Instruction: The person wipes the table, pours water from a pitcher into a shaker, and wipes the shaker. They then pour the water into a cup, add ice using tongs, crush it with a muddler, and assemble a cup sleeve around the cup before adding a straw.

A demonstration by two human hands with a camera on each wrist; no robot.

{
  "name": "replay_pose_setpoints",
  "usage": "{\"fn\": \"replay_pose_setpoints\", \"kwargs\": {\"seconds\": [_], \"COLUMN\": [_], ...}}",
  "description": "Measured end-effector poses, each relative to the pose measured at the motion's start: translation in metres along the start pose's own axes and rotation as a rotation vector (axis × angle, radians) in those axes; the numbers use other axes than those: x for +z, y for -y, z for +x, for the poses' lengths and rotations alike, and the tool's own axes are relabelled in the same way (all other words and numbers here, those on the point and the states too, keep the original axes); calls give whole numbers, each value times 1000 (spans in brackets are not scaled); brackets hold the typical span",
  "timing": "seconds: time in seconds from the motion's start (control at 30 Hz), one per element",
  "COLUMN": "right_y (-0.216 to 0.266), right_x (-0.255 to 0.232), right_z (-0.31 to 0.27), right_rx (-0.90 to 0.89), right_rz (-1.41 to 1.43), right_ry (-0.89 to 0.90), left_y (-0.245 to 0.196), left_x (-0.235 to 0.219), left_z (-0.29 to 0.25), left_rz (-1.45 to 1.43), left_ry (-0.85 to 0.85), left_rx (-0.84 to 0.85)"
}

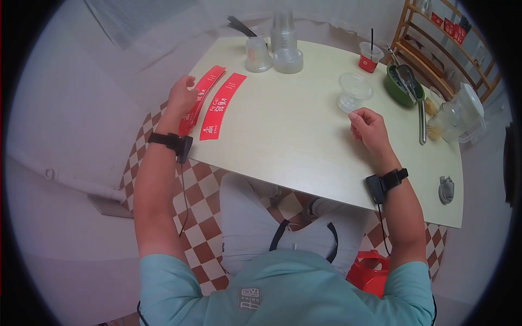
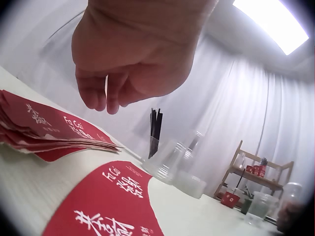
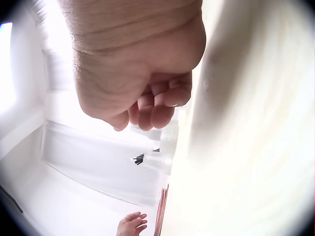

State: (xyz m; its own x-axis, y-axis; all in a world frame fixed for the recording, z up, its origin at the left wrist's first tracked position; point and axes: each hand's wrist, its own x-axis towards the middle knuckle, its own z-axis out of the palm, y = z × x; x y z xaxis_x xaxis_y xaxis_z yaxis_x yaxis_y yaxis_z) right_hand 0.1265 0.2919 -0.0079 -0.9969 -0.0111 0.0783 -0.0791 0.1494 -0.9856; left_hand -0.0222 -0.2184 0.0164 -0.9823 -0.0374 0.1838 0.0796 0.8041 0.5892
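My left hand is over the left edge of a stack of red printed paper strips. In the left wrist view the hand hangs above the stack, fingers bent down and holding nothing. Beside the stack a single red strip lies flat. Just in front of a clear lidded-looking cup is my right hand, its fingers loosely curled. The right wrist view shows that hand empty above the table.
Clear cups stand stacked at the back, beside a cup and black straws. Towards the right are a red-labelled cup, a green bowl with metal utensils, a clear pitcher and a grey cloth.
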Motion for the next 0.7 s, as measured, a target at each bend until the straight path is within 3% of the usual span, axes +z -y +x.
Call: {"fn": "replay_pose_setpoints", "kwargs": {"seconds": [0.03,0.07,0.13,0.37,0.47,0.57,0.63,0.7], "right_y": [-2,-3,-4,-4,-4,-5,-2,-1], "right_x": [-1,-1,0,-1,1,0,0,1], "right_z": [1,2,3,3,3,3,2,1], "right_rx": [-5,-11,-8,-4,2,-4,-2,4], "right_rz": [5,10,10,-9,-26,-20,-29,-39], "right_ry": [4,9,16,7,7,7,2,0], "left_y": [-3,-7,-16,-12,-12,-8,-16,-45], "left_x": [-1,1,7,6,6,5,-5,-15], "left_z": [-3,-5,-9,0,-2,-4,-10,-26], "left_rz": [178,180,280,216,330,269,-24,-64], "left_ry": [-59,-60,118,139,91,82,78,104], "left_rx": [-9,-9,-236,-294,-285,-243,-273,-252]}}
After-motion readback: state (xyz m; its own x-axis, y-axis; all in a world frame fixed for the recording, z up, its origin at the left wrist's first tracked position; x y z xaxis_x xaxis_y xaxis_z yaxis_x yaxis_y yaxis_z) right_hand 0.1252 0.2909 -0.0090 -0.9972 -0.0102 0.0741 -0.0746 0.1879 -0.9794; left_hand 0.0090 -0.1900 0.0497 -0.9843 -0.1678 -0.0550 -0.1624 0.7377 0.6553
